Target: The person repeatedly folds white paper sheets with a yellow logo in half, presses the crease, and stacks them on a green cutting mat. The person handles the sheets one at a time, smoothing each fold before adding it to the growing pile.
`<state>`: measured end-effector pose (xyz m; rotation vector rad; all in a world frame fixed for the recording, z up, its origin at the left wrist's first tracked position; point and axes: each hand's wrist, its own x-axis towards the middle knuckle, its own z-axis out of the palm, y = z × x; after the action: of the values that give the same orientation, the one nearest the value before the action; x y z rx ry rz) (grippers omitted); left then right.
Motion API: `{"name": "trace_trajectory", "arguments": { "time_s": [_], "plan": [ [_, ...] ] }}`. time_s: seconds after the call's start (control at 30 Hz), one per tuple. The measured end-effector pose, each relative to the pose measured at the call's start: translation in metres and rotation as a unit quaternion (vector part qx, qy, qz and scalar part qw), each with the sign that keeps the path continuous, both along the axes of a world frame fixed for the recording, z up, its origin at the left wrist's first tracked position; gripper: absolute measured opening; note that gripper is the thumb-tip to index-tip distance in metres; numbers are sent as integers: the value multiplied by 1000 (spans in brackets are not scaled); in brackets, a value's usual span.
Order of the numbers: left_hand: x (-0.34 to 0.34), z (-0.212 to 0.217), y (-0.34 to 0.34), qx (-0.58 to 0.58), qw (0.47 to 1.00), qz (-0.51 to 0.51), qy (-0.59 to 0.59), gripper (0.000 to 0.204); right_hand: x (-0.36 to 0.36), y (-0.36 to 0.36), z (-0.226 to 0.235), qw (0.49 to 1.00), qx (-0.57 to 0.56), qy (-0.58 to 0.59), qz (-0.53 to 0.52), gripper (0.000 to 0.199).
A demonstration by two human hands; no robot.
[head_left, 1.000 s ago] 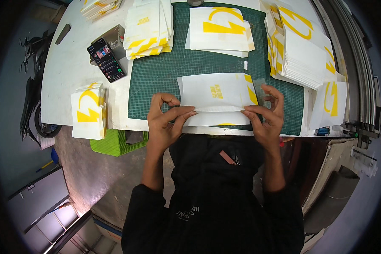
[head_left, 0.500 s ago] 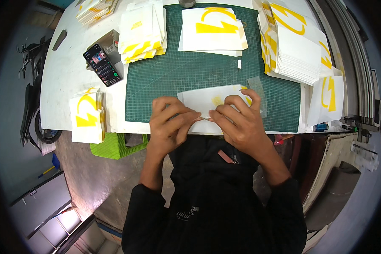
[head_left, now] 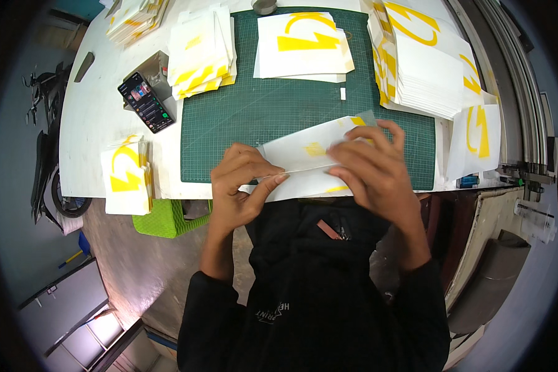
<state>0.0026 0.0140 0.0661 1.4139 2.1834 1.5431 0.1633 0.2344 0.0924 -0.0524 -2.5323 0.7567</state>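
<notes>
Two bare hands work at the near edge of a white worktop (head_left: 93, 118), seen from a head camera looking straight down. On the worktop lies a dark green gridded cutting mat (head_left: 248, 124). At the mat's near edge sits a white folded paper sheet with small yellow marks (head_left: 304, 152), partly hanging over the worktop's front. The left hand (head_left: 242, 186) presses on the sheet's left end, its fingers (head_left: 270, 183) close together and laid flat along the fold line. The right hand (head_left: 369, 170) covers the sheet's right part, fingers (head_left: 378, 133) spread apart and pressing down on the paper; whether any finger curls under the sheet cannot be told.

Farther back on the mat rests a low stack of white sheets with a large yellow printed shape (head_left: 304, 43). To its right rises a tall pile of similar white and yellow sheets (head_left: 421, 62). To its left lies another fanned pile of white and yellow sheets (head_left: 201, 49), and beside that a black smartphone with a lit screen (head_left: 146, 102). One more small stack of yellow-printed sheets (head_left: 125, 177) sits at the worktop's left near corner, above a bright green plastic basket (head_left: 167, 218).
</notes>
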Motion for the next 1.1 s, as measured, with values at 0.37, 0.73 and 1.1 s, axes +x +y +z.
{"name": "trace_trajectory", "arguments": {
  "time_s": [0.37,0.73,1.1],
  "plan": [
    [9,43,15,-125,978,-36,162,21,-8,-11,1,984,154,-45,83,17],
    [8,18,18,25,974,-21,-226,10,-8,-22,-98,688,-706,136,97,146],
    [11,7,1,29,950,134,-280,13,-11,-26,-96,666,-742,72,26,59]
  ]
}}
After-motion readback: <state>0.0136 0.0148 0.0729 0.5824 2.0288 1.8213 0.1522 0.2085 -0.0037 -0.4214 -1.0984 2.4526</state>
